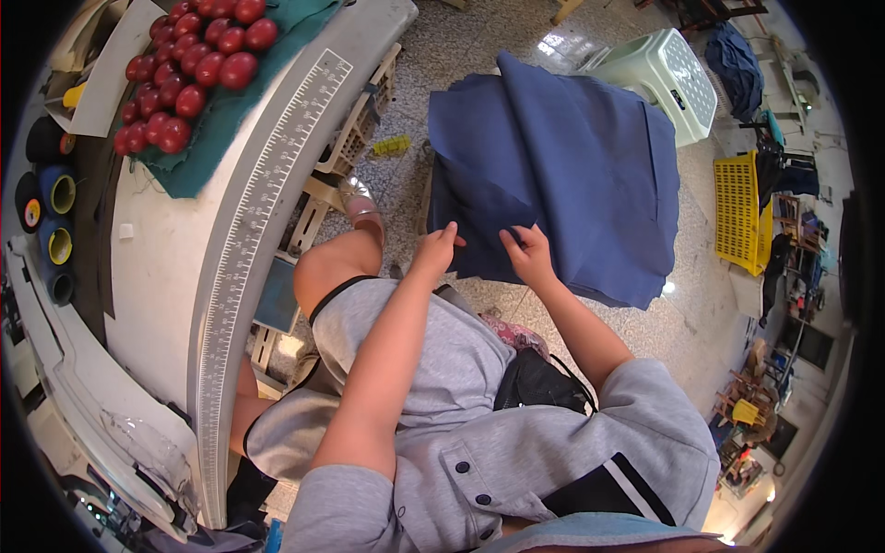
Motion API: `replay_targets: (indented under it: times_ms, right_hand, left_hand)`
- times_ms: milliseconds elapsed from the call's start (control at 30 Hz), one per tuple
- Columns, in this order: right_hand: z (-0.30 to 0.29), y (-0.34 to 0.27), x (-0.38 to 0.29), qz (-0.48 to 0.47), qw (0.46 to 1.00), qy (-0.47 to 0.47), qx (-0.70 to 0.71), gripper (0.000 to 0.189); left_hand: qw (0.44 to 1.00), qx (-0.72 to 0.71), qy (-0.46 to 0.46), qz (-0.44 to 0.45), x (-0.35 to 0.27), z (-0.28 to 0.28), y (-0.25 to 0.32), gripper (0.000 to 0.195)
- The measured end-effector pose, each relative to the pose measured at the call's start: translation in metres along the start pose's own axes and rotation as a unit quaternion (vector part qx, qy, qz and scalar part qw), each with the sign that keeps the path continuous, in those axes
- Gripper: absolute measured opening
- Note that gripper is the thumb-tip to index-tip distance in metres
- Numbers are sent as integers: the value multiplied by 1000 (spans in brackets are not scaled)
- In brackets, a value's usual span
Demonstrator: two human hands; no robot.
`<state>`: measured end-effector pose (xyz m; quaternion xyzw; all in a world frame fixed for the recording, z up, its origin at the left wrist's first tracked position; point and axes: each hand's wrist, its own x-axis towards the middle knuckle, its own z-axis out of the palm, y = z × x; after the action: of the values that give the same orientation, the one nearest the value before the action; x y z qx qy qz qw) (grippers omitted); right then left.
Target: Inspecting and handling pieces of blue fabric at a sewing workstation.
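Observation:
A stack of dark blue fabric pieces (594,173) lies in front of me, with the upper pieces folded and rumpled. My left hand (437,250) is at the near left edge of the stack, its thumb and fingers close together at the cloth. To its right, my right hand (529,252) pinches a corner of a dark blue piece between thumb and forefinger. Whether my left fingers grip the cloth too cannot be made out. What supports the stack is mostly hidden beneath it.
At left is a sewing machine table with a printed ruler edge (276,166), red plums (207,62) on green cloth (207,166) and thread cones (61,193). Beyond the stack stands a pale green plastic stool (681,83); farther right, a yellow crate (738,214).

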<state>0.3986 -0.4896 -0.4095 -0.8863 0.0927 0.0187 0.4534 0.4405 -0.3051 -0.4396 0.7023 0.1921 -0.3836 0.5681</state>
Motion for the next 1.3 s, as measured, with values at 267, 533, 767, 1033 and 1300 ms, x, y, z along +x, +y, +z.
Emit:
replay_targets:
  times_ms: [267,533,767,1033,1300]
  right_hand:
    - [4,2,5,-56,981,154,104,14]
    - [1,-18,-9,-101,990,-67,-72,27]
    - [10,-31,-16,-108,981,-84,-138,53]
    - [9,-15,-16,-114,984,-98,-93,34]
    - [10,1,-12,-6,999,-33,21,12]
  left_hand:
    - [988,115,101,28,1,0,-4,27]
    - [999,19,-23,42,-1,3,-5,26]
    - [989,-114,-78,57,-6,9,4,22]
    - [991,-108,-78,33,-1,11,2,20]
    - [992,-114,-44,13,-1,12,3,27]
